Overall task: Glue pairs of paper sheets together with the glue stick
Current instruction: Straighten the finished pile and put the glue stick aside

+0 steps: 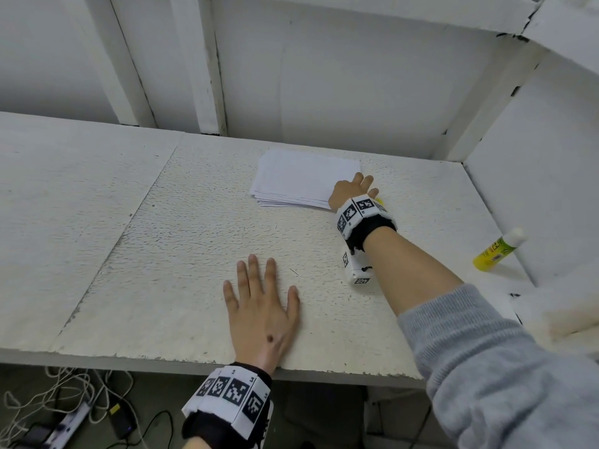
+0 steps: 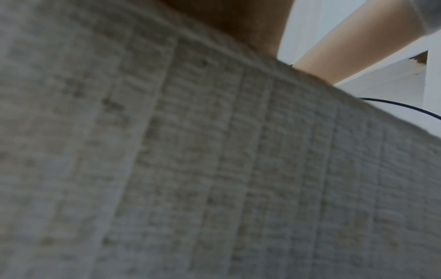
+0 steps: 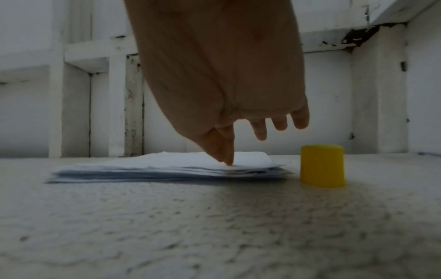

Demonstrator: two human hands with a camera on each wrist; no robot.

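A stack of white paper sheets (image 1: pixel 301 176) (image 3: pixel 167 168) lies at the back of the white table (image 1: pixel 194 238). My right hand (image 1: pixel 353 189) (image 3: pixel 225 158) is at the stack's near right corner, thumb and forefinger tips together on the top sheet, which bulges slightly there; the other fingers hang loose. A yellow cap (image 3: pixel 322 166) (image 1: pixel 379 201) stands just right of the stack. The yellow glue stick (image 1: pixel 499 251), white end uncovered, lies by the right wall. My left hand (image 1: pixel 262 306) lies flat, fingers spread, near the front edge.
White walls and posts close the back and right side of the table. Cables and a power strip (image 1: pixel 71 422) lie on the floor below the front edge. The left wrist view shows only blurred table surface (image 2: pixel 190 169) and my right forearm (image 2: pixel 358 41).
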